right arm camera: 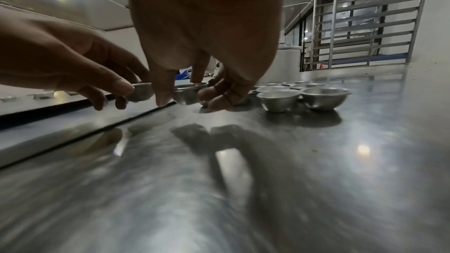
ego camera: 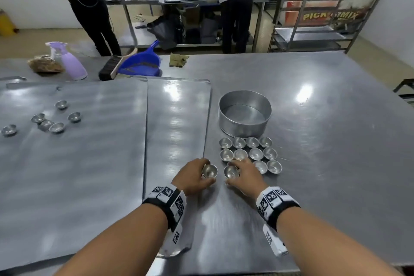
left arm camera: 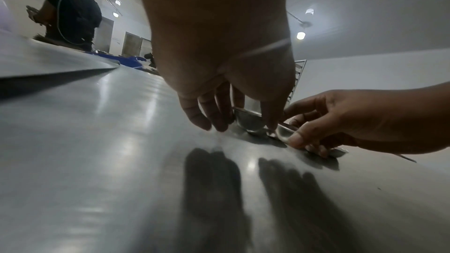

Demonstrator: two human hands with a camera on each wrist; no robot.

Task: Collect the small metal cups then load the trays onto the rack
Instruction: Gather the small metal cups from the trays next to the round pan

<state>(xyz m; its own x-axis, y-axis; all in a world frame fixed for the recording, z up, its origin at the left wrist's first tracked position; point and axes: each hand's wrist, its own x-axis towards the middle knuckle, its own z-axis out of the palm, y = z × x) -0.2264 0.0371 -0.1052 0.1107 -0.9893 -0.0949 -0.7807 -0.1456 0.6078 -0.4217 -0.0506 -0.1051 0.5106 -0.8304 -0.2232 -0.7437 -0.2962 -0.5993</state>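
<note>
L hand (ego camera: 192, 176) pinches a cup (ego camera: 210, 171), R hand (ego camera: 245, 175) pinches another (ego camera: 231, 172), both just over the table (ego camera: 324, 141), prob. to fill the grid's (ego camera: 248, 154) near row. Tin (ego camera: 244, 113) at 12 of grid. Trays (ego camera: 74, 152) at 9, w/ loose cups (ego camera: 57, 127) at 10. Rack (ego camera: 331, 2) at 1, far.

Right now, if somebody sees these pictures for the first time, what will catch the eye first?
First, the two hands at the table's near centre: the left hand and the right hand each pinch a small metal cup. Right of them stand neat rows of cups, with a round tin behind.
</note>
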